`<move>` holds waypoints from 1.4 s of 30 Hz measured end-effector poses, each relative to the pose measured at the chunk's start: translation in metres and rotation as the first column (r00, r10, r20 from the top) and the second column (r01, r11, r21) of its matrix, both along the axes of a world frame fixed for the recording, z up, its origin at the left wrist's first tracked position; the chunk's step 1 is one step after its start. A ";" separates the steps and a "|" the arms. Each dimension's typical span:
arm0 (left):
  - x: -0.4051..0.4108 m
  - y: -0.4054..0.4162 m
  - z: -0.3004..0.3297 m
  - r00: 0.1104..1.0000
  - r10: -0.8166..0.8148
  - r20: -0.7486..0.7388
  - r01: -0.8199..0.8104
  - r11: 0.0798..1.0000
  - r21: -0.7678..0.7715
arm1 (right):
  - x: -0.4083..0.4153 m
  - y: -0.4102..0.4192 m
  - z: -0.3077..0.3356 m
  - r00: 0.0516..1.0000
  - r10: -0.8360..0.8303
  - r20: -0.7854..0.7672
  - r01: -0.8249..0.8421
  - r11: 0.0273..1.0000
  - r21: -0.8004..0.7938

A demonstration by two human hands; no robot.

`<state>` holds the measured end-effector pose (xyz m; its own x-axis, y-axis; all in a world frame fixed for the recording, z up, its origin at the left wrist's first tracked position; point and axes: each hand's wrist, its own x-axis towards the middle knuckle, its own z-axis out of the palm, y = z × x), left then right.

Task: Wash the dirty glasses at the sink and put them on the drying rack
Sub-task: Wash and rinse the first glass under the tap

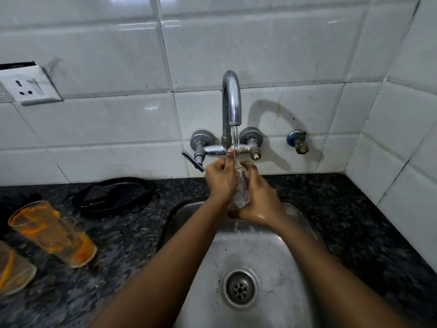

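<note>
The wall (pixel 94 55) at the back is all white tiles, so splashes can be wiped off.

The dark tabletop (pixel 123 235) runs round the sink (pixel 279 256). The sink sits right under the tap (pixel 230 100) so the water falls in and runs down the drain (pixel 240 290).

On the left of the tabletop lies a black tray (pixel 113 195). I cannot tell if it is the drying rack.

Near it stand two dirty glasses (pixel 53 233) with orange bits stuck inside. They look pushed one into the other. One more dirty glass (pixel 14 271) peeks in at the left edge. They wait there, close to the sink, so they are easy to grab next.

The clear glass (pixel 240 192) being washed is up over the back of the sink, tipped with its mouth toward the tap. It is held that way so the water runs straight into it.

The left hand (pixel 221 179) is closed around one side of the glass. The right hand (pixel 259 200) is closed around the other side and is wet. Both hold tight, I think, because wet glass is slippery. The fingers (pixel 214 168) on the left hand curl near the rim, maybe to rub it clean.

Most of the job looks still to do.
</note>
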<state>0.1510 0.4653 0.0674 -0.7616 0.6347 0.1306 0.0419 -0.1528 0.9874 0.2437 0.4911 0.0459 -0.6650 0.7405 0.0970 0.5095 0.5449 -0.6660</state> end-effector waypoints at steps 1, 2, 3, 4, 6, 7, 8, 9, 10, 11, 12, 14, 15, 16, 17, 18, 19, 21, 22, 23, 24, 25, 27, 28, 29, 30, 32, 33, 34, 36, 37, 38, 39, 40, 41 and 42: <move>-0.005 -0.002 -0.001 1.000 0.005 0.027 -0.005 1.000 0.017 | 0.003 0.006 -0.004 0.990 0.064 -0.127 -0.091 0.972 -0.218; -0.009 -0.005 -0.002 0.998 -0.006 0.070 0.003 0.999 0.036 | 0.008 0.010 -0.008 0.972 0.085 -0.219 -0.174 0.888 -0.426; -0.013 -0.007 -0.003 0.992 -0.027 0.119 0.021 0.998 0.052 | 0.012 0.012 -0.010 0.957 0.096 -0.273 -0.244 0.774 -0.584; -0.014 -0.010 -0.004 0.984 -0.052 0.169 0.041 0.997 0.064 | 0.014 0.011 -0.011 0.953 0.103 -0.287 -0.276 0.690 -0.669; -0.014 -0.013 -0.002 0.970 -0.083 0.229 0.067 0.995 0.077 | 0.014 0.011 -0.012 0.953 0.115 -0.280 -0.278 0.697 -0.661; -0.015 -0.013 0.001 0.963 -0.096 0.252 0.074 0.993 0.095 | 0.013 0.012 -0.012 0.953 0.118 -0.279 -0.269 0.752 -0.602; -0.016 -0.012 0.005 0.954 -0.112 0.279 0.081 0.990 0.119 | 0.010 0.013 -0.013 0.955 0.102 -0.280 -0.246 0.800 -0.548; -0.017 -0.013 0.009 0.945 -0.132 0.301 0.088 0.984 0.153 | 0.007 0.013 -0.013 0.958 0.071 -0.278 -0.209 0.835 -0.508; -0.018 -0.015 0.014 0.939 -0.150 0.310 0.094 0.978 0.189 | 0.004 0.011 -0.014 0.964 0.028 -0.264 -0.156 0.863 -0.481; -0.019 -0.017 0.016 0.937 -0.168 0.307 0.104 0.971 0.213 | 0.002 0.011 -0.014 0.970 -0.014 -0.243 -0.098 0.891 -0.442; -0.019 -0.019 0.017 0.946 -0.177 0.272 0.126 0.973 0.196 | 0.000 0.010 -0.011 0.978 -0.042 -0.204 -0.039 0.926 -0.375; -0.019 -0.021 0.013 0.970 -0.188 0.153 0.179 0.981 0.070 | 0.000 0.008 -0.002 0.998 -0.050 -0.027 0.046 0.991 -0.129; -0.019 -0.022 0.009 0.970 -0.220 0.105 0.221 0.975 0.005 | 0.001 0.007 0.005 0.993 -0.047 0.107 0.044 0.999 0.026; -0.019 -0.022 0.004 0.960 -0.267 0.084 0.272 0.961 -0.052 | 0.003 0.007 0.011 0.974 -0.052 0.220 0.020 0.989 0.145; -0.020 -0.023 -0.001 0.942 -0.317 0.109 0.327 0.941 -0.090 | 0.006 0.008 0.016 0.961 -0.052 0.272 -0.003 0.980 0.199; -0.022 -0.025 -0.007 0.924 -0.345 0.167 0.367 0.922 -0.122 | 0.009 0.010 0.021 0.960 -0.028 0.279 -0.024 0.983 0.181; -0.024 -0.027 -0.013 0.902 -0.349 0.254 0.392 0.909 -0.142 | 0.011 0.013 0.025 0.973 0.016 0.230 -0.039 0.995 0.095; -0.027 -0.030 -0.027 0.810 -0.329 0.486 0.437 0.891 -0.124 | 0.016 0.023 0.033 0.997 0.079 0.024 -0.074 0.985 -0.155; -0.027 -0.031 -0.033 0.747 -0.327 0.579 0.453 0.887 -0.084 | 0.017 0.027 0.037 0.993 0.085 -0.080 -0.102 0.965 -0.240; -0.026 -0.031 -0.037 0.705 -0.326 0.630 0.452 0.891 -0.044 | 0.017 0.031 0.039 0.985 0.080 -0.150 -0.120 0.952 -0.281; -0.025 -0.030 -0.039 0.692 -0.323 0.645 0.440 0.898 -0.022 | 0.014 0.031 0.040 0.978 0.074 -0.195 -0.131 0.946 -0.297; -0.024 -0.029 -0.039 0.701 -0.297 0.648 0.409 0.912 -0.024 | 0.010 0.029 0.040 0.971 0.067 -0.227 -0.136 0.943 -0.304; -0.022 -0.027 -0.038 0.734 -0.243 0.634 0.353 0.934 -0.050 | -0.002 0.022 0.036 0.961 0.019 -0.275 -0.117 0.931 -0.345; -0.021 -0.027 -0.038 0.791 -0.205 0.576 0.317 0.943 -0.099 | -0.008 0.019 0.032 0.960 -0.012 -0.278 -0.090 0.932 -0.352; -0.018 -0.028 -0.036 0.871 -0.152 0.467 0.260 0.949 -0.176 | -0.015 0.017 0.028 0.964 -0.045 -0.264 -0.048 0.941 -0.335; -0.016 -0.031 -0.036 0.943 -0.091 0.321 0.177 0.952 -0.251 | -0.021 0.014 0.026 0.968 -0.076 -0.241 -0.001 0.953 -0.302; -0.009 -0.038 -0.035 0.999 -0.025 0.025 0.031 0.956 -0.293 | -0.032 0.011 0.021 0.961 -0.150 -0.233 0.090 0.964 -0.250; -0.004 -0.042 -0.036 0.992 -0.032 -0.118 -0.001 0.964 -0.267 | -0.036 0.010 0.018 0.952 -0.190 -0.238 0.130 0.961 -0.246; 0.000 -0.046 -0.037 0.963 -0.053 -0.263 -0.008 0.974 -0.224 | -0.038 0.009 0.016 0.945 -0.226 -0.237 0.164 0.953 -0.253; 0.001 -0.050 -0.045 0.847 -0.091 -0.523 0.018 0.990 -0.143 | -0.042 0.012 0.007 0.926 -0.305 -0.221 0.219 0.914 -0.343; 0.000 -0.051 -0.048 0.774 -0.089 -0.627 0.025 0.994 -0.110 | -0.042 0.015 0.001 0.917 -0.340 -0.209 0.227 0.876 -0.426; -0.003 -0.052 -0.050 0.698 -0.086 -0.711 0.031 0.995 -0.090 | -0.042 0.016 -0.003 0.909 -0.364 -0.202 0.210 0.820 -0.533; -0.005 -0.052 -0.052 0.624 -0.084 -0.777 0.034 0.996 -0.081 | -0.041 0.018 -0.006 0.903 -0.384 -0.194 0.173 0.737 -0.654; -0.007 -0.051 -0.055 0.568 -0.075 -0.820 0.031 0.997 -0.069 | -0.039 0.018 -0.008 0.891 -0.406 -0.203 0.120 0.642 -0.757; -0.007 -0.051 -0.056 0.534 -0.062 -0.843 0.030 0.998 -0.055 | -0.038 0.018 -0.009 0.875 -0.430 -0.222 0.074 0.572 -0.817; -0.008 -0.050 -0.056 0.536 -0.068 -0.841 0.044 0.998 -0.053 | -0.037 0.018 -0.011 0.867 -0.440 -0.235 0.058 0.557 -0.829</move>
<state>0.1427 0.4155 0.0113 -0.2705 0.6843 0.6772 0.8481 -0.1634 0.5040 0.2069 0.5090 0.0350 -0.4856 0.7731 -0.4081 0.1432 -0.3901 -0.9095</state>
